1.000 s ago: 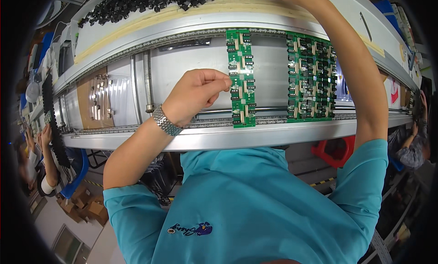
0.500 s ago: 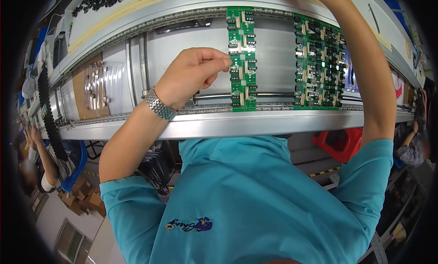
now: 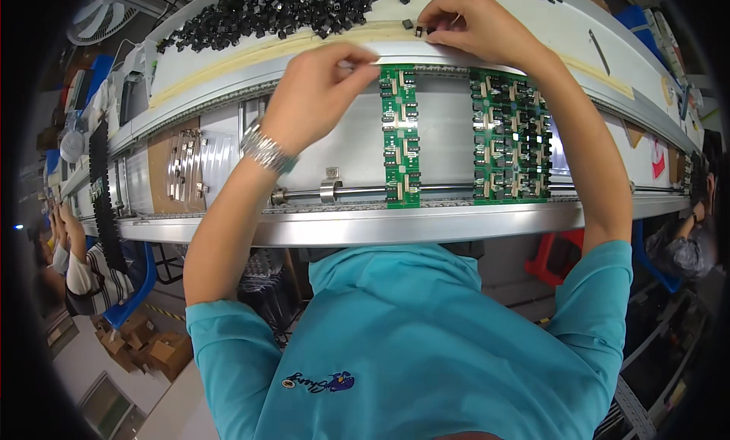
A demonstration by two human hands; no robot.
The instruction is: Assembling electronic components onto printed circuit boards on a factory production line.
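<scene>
My left hand [image 3: 315, 94] is raised over the rail with its fingers curled and thumb and forefinger close together. Its fingertips are just beside the far end of a single green circuit board strip [image 3: 400, 136]; anything between them is too small to make out. On the tray's near edge, my right hand [image 3: 475, 28] pinches at a small black component [image 3: 430, 31], largely covered by the fingers. Another loose black component [image 3: 407, 24] lies beside those fingertips. Several joined green circuit boards [image 3: 513, 140], fitted with black parts, lie across the rails to the right.
Many black components [image 3: 289, 11] are heaped in the white tray at the far side. A metal rail [image 3: 334, 229] runs along the near side. Clear plastic tubes [image 3: 190, 166] lie at left; a red stool [image 3: 549, 257] stands below. Other people [image 3: 76, 235] are at both sides.
My left hand has lifted away from the board's middle toward its far end. My right hand, mostly out of view before, now shows at the tray. The view has shifted to take in more of the tray.
</scene>
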